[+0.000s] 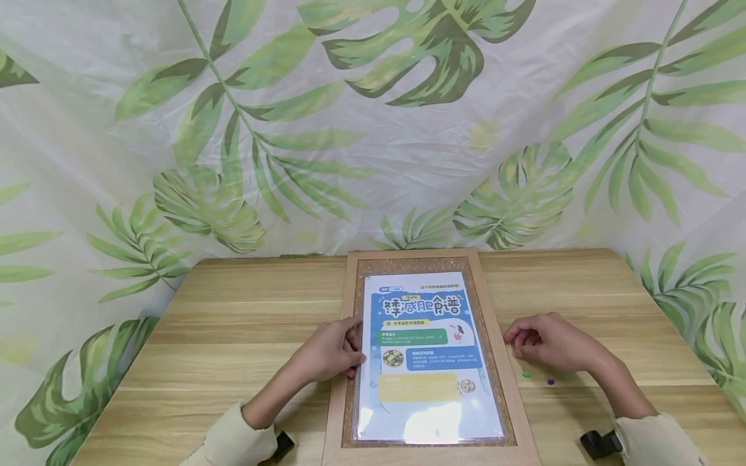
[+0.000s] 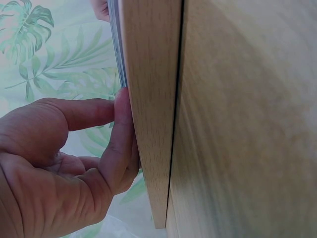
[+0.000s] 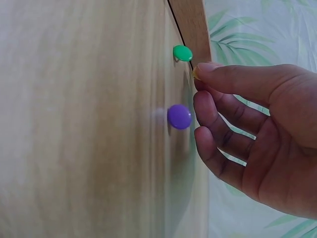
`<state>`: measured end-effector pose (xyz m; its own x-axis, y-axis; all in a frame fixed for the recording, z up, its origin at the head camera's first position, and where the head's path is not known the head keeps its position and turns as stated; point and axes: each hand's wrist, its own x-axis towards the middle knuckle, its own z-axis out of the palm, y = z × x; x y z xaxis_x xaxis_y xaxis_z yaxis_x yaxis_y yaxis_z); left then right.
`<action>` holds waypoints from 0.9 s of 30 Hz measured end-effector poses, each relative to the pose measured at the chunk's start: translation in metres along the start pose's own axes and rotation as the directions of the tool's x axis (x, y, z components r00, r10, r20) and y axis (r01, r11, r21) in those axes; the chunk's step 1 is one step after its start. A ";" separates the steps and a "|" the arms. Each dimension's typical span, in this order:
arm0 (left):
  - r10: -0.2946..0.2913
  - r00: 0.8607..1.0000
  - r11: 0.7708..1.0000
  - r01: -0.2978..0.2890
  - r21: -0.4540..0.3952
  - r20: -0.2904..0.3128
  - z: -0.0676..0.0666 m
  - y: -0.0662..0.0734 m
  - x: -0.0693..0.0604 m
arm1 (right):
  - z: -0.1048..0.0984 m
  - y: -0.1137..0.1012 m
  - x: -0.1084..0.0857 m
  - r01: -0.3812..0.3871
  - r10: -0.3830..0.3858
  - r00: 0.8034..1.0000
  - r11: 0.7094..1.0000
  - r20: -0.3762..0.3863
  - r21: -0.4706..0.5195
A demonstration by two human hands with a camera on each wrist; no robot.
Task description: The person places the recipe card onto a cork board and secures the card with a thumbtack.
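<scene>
Your left hand (image 1: 329, 349) touches the left edge of the shiny printed sheet (image 1: 428, 356); I cannot tell if it pinches. Your right hand (image 1: 550, 340) pinches a tiny yellow thing (image 3: 195, 73). The sheet lies on the wood-framed corkboard (image 1: 503, 362). A green pin (image 3: 183, 53) and a purple pin (image 3: 179, 117) sit nearby on the counter (image 1: 280, 304).

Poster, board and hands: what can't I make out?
Head view: fine print on the poster, too small; its lower part, whitened by glare.
Head view: near side of the board, cut off by the bottom edge.
Right wrist view: a small yellow thing, mostly hidden by the right hand.
Left wrist view: whether the left hand grips the poster, hidden by fingers.
</scene>
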<state>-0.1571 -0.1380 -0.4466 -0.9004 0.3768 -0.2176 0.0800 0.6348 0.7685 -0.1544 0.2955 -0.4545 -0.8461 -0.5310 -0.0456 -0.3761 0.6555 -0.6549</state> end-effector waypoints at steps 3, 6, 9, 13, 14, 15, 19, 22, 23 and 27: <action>0.000 1.000 1.000 0.000 -0.001 0.001 0.000 0.000 0.000 | -0.001 -0.001 0.000 0.006 -0.006 1.000 1.000 -0.009 0.000; 0.001 1.000 1.000 -0.001 -0.002 0.002 0.000 0.001 0.000 | -0.003 -0.002 0.001 0.009 -0.009 1.000 1.000 -0.019 -0.007; 0.002 1.000 1.000 -0.002 0.001 0.000 0.000 0.000 0.000 | -0.005 -0.003 0.003 0.007 -0.008 1.000 1.000 -0.029 -0.023; 0.000 1.000 1.000 0.000 0.006 -0.002 0.000 -0.001 0.001 | -0.007 -0.006 0.007 0.008 -0.009 0.999 1.000 -0.037 -0.028; 0.000 1.000 1.000 0.000 0.006 -0.002 0.000 -0.001 0.001 | -0.008 -0.007 0.009 0.010 -0.011 0.999 1.000 -0.037 -0.025; 0.000 1.000 1.000 0.001 0.007 -0.001 0.000 -0.001 0.001 | -0.008 -0.008 0.011 0.014 -0.015 0.999 1.000 -0.039 -0.026; 0.001 1.000 1.000 -0.001 0.012 -0.001 0.000 -0.001 0.001 | -0.009 -0.011 0.017 0.016 -0.017 0.999 1.000 -0.046 -0.022; 0.000 1.000 1.000 0.000 0.014 -0.001 0.000 -0.001 0.001 | -0.010 -0.013 0.020 0.016 -0.017 0.999 1.000 -0.044 -0.018; -0.001 1.000 1.000 0.001 0.014 -0.001 0.000 -0.001 0.001 | -0.010 -0.014 0.022 0.014 -0.015 0.999 1.000 -0.045 -0.018; -0.004 1.000 1.000 0.004 0.018 -0.005 0.000 -0.001 0.001 | -0.010 -0.016 0.026 0.006 -0.008 0.999 1.000 -0.053 -0.023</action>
<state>-0.1582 -0.1383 -0.4474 -0.9027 0.3709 -0.2180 0.0838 0.6485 0.7565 -0.1748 0.2768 -0.4375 -0.8621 -0.5067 -0.0005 -0.3901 0.6645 -0.6374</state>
